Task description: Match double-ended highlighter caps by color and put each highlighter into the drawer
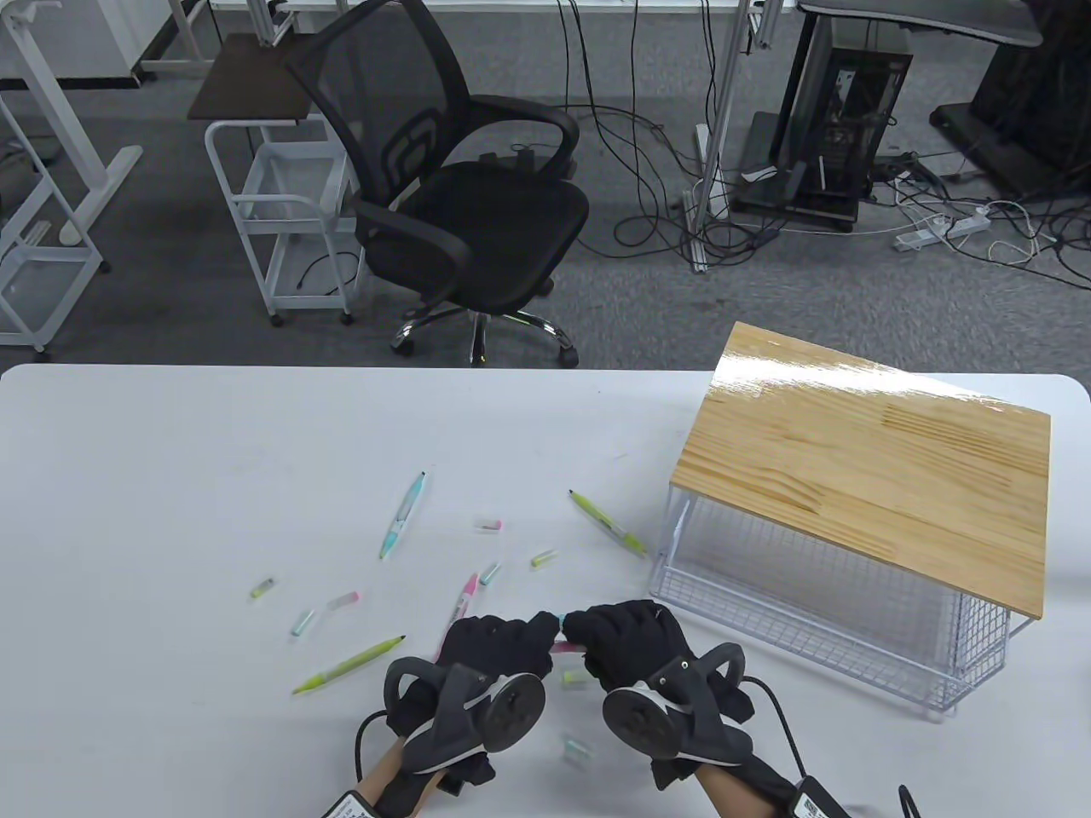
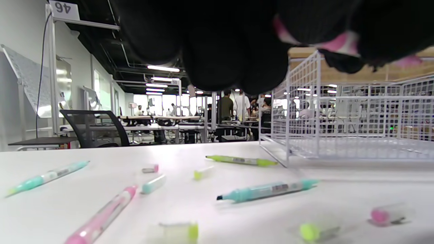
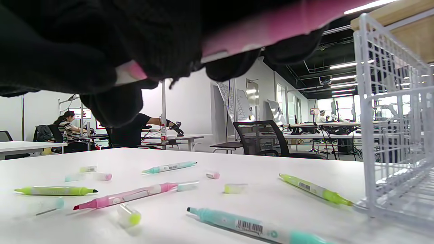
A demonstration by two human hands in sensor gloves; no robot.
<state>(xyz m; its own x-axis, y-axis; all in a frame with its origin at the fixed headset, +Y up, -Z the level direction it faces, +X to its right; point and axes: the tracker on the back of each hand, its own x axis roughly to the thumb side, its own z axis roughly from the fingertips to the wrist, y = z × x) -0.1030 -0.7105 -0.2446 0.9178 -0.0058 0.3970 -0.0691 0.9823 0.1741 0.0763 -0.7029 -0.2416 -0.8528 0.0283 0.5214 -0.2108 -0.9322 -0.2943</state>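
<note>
Both hands meet just in front of the wire drawer (image 1: 818,613), which sits under a wooden top (image 1: 869,460) on the white table (image 1: 170,477). The left hand (image 1: 499,652) and the right hand (image 1: 626,639) each curl their fingers round 1 pink highlighter (image 3: 271,25), held off the table between them. Left of the drawer lie a green highlighter (image 1: 607,524), a teal highlighter (image 1: 402,515), another pink highlighter (image 1: 460,598) and several loose caps (image 1: 543,559).
</note>
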